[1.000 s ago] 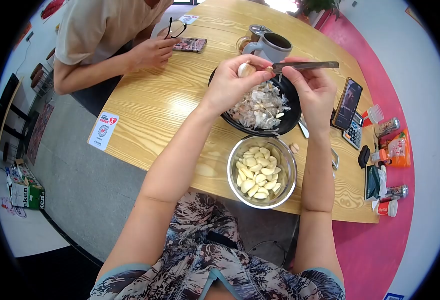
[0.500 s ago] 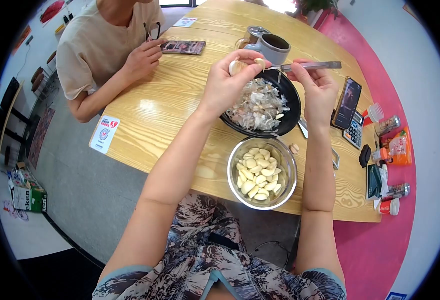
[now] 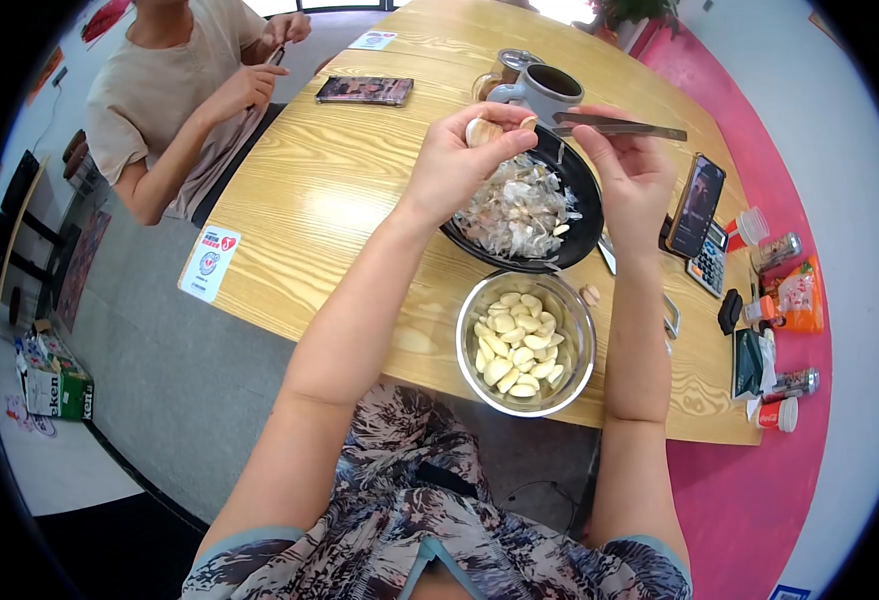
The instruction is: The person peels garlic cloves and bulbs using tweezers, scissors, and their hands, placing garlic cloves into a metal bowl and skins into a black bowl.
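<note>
My left hand (image 3: 452, 165) is closed around a piece of unpeeled garlic (image 3: 482, 131), and its thumb and finger pinch a small garlic clove (image 3: 529, 123). My right hand (image 3: 632, 170) grips slim metal tweezers (image 3: 655, 129); their tips point left toward the clove, apart from it. Below both hands lies a black pan (image 3: 588, 225) filled with papery garlic skins (image 3: 515, 215). Nearer to me, a steel bowl (image 3: 586, 370) contains many peeled garlic cloves (image 3: 516, 345).
A grey mug (image 3: 542, 95) and a glass jar (image 3: 513, 64) stand behind the pan. To the right are a propped phone (image 3: 695, 205), a calculator (image 3: 708, 262) and several jars. Another person (image 3: 175, 90) sits across at left, near a phone (image 3: 365, 91) lying on the table (image 3: 300, 230).
The tweezers' tips have come away from the clove, slightly upward, and their arms now look spread. The other person has leaned back, lifting a hand off the phone on the table.
</note>
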{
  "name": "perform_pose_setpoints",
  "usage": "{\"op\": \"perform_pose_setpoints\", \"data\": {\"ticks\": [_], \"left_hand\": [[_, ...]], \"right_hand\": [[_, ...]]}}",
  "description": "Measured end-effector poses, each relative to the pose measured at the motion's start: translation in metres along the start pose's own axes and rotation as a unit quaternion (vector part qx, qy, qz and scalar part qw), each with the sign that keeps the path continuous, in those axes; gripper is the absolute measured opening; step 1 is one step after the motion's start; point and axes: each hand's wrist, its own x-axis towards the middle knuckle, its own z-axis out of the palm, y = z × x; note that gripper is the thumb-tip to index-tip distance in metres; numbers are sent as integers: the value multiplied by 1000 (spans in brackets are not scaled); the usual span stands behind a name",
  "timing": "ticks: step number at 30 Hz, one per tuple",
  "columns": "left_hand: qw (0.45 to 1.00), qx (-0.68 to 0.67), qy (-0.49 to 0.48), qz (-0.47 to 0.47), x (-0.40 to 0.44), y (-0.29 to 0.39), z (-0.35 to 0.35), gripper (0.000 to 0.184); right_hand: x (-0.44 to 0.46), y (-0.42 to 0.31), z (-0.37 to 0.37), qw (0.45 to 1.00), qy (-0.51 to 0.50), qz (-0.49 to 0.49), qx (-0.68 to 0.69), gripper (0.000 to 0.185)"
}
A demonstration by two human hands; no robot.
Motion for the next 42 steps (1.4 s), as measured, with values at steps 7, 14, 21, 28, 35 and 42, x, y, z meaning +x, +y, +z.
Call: {"op": "perform_pose_setpoints", "data": {"ticks": [7, 14, 21, 28, 35, 42], "left_hand": [[999, -22, -14, -37, -1, 1, 1, 22], [999, 13, -28, -31, -4, 4, -3, 20], [992, -99, -39, -72, 0, -1, -2, 23], [975, -201, -31, -92, 5, -4, -10, 21], [979, -193, -12, -70, 6, -4, -14, 29], [999, -16, -27, -31, -1, 2, -3, 27]], "right_hand": [[-5, 0, 8, 1000, 0, -26, -7, 17], [-11, 0, 10, 1000, -8, -14, -3, 15], [-12, -8, 9, 999, -8, -33, 1, 14], [-11, -18, 7, 999, -9, -10, 34, 13], [6, -6, -21, 989, -74, 113, 58, 14], [3, -5, -10, 997, -44, 62, -29, 17]]}}
